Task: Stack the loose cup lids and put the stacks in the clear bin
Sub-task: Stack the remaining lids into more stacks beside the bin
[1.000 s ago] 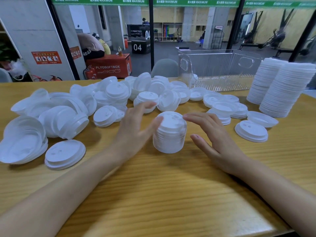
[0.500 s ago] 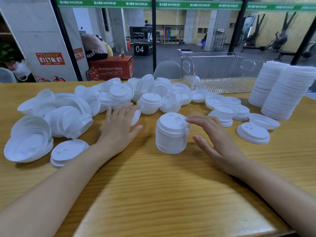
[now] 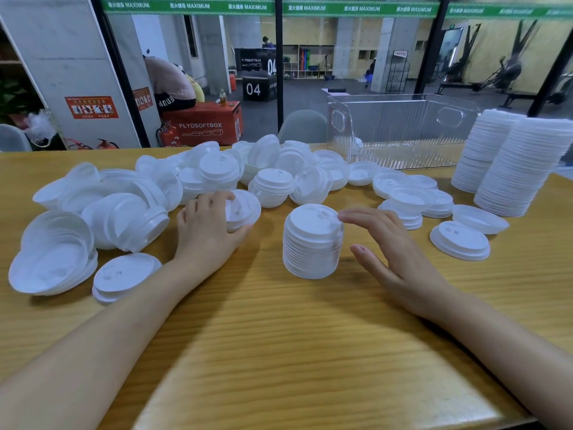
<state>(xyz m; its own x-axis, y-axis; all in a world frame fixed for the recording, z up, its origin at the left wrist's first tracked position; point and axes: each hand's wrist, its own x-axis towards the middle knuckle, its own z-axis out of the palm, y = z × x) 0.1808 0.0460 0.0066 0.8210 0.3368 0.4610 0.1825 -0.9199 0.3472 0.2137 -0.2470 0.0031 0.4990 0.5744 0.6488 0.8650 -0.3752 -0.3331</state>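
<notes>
White lid [image 3: 243, 209] at 10 o'clock of stack [image 3: 313, 243]: now gripped in curled left hand [image 3: 206, 234], off the stack's side since 1 s ago. Right hand [image 3: 393, 252] spread, fingertips [image 3: 341, 216] touching stack's top rim. Likely next onto stack. Bin [image 3: 400, 131] at 1 o'clock, untouched.

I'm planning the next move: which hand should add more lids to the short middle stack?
Left. The left hand grips some lids right beside the short stack, likely an easy carry over. The right hand holds nothing, open at the stack's other side.
</notes>
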